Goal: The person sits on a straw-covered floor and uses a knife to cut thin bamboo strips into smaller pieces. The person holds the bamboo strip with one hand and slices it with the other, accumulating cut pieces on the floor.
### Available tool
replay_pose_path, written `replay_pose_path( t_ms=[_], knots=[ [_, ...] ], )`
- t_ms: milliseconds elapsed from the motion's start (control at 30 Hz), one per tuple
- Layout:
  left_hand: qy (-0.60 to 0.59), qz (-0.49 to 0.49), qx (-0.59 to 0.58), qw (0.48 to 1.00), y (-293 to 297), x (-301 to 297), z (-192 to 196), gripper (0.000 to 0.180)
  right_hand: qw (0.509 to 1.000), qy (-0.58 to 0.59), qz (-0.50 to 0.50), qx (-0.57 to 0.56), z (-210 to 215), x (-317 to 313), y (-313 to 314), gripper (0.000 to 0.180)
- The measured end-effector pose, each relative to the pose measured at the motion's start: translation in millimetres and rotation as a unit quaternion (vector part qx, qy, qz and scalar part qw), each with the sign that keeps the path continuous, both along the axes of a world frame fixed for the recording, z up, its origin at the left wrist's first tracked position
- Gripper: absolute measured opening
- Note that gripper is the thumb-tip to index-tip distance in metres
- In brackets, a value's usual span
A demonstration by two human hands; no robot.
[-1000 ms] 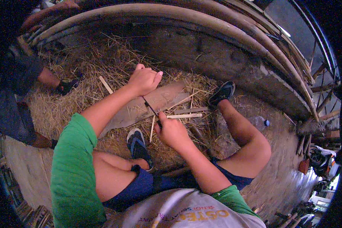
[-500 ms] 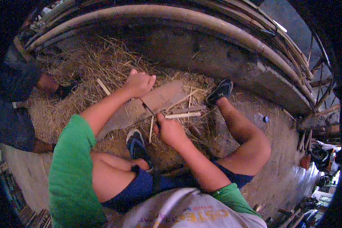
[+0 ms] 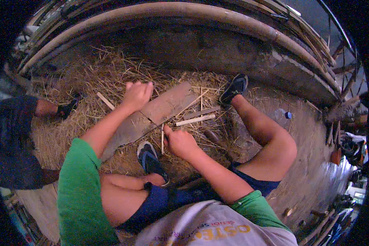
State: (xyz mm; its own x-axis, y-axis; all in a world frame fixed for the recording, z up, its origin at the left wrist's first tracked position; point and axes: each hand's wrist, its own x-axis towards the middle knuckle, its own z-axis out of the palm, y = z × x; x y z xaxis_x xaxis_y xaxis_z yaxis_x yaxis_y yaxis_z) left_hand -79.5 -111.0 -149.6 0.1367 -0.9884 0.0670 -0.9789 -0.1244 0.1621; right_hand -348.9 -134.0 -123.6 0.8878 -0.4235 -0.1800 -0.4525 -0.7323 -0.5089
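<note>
My left hand [image 3: 137,93] is closed in a fist over a flat wooden board [image 3: 168,104] that lies on the straw. A thin dark blade [image 3: 151,120] runs from this fist down to my right hand [image 3: 180,141]. The right hand pinches a thin pale bamboo sliver [image 3: 162,141], which stands nearly upright just above my left sandal [image 3: 150,159]. The blade's tip meets the sliver at my right fingers. Both forearms reach in from the lower edge.
Split bamboo sticks [image 3: 194,120] lie right of the board on a bed of straw shavings [image 3: 90,82]. My right sandal [image 3: 234,87] rests near a low concrete ledge [image 3: 217,49] under curved bamboo poles [image 3: 160,10]. Another person's leg [image 3: 45,108] is at left. A plastic bottle [image 3: 283,115] lies at right.
My left hand has drawn a little to the left, away from my right hand, which stays on the sliver. The other person's leg has shifted left in the view.
</note>
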Motion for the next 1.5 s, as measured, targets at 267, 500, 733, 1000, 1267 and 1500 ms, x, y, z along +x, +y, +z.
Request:
replay_pose_path(
  t_ms=[267, 500, 733, 1000, 1267, 1500],
  knots=[
    [0.075, 0.145, -0.09, 0.983, 13.1, -6.9, 21.4, 0.046, 0.997, -0.01, 0.011, 0.081, -19.4, 3.6, -14.8, 0.042],
    [0.224, 0.09, 0.062, 0.968, 23.1, -40.4, 57.9, 0.051, 0.996, 0.017, -0.018, 0.089, -29.2, 9.1, -36.6, 0.043],
    [0.284, 0.083, 0.068, 0.953, 18.5, -49.4, 64.2, 0.054, 0.998, 0.015, -0.025, 0.056, -17.4, 5.1, -44.5, 0.036],
    [0.425, 0.158, 0.248, 0.856, 18.9, -37.5, 46.2, 0.063, 0.998, 0.045, -0.02, 0.05, -36.9, 2.8, -37.1, 0.039],
    [0.491, 0.265, 0.284, 0.78, 21.5, -60.1, 59.0, 0.051, 0.996, 0.025, -0.029, 0.08, -59.7, -4.4, -22.8, 0.035],
    [0.57, 0.361, 0.232, 0.7, 44.9, -63.8, 70.5, 0.034, 0.998, -0.004, -0.037, 0.041, -73.0, 0.6, -10.4, 0.03]
  ],
)
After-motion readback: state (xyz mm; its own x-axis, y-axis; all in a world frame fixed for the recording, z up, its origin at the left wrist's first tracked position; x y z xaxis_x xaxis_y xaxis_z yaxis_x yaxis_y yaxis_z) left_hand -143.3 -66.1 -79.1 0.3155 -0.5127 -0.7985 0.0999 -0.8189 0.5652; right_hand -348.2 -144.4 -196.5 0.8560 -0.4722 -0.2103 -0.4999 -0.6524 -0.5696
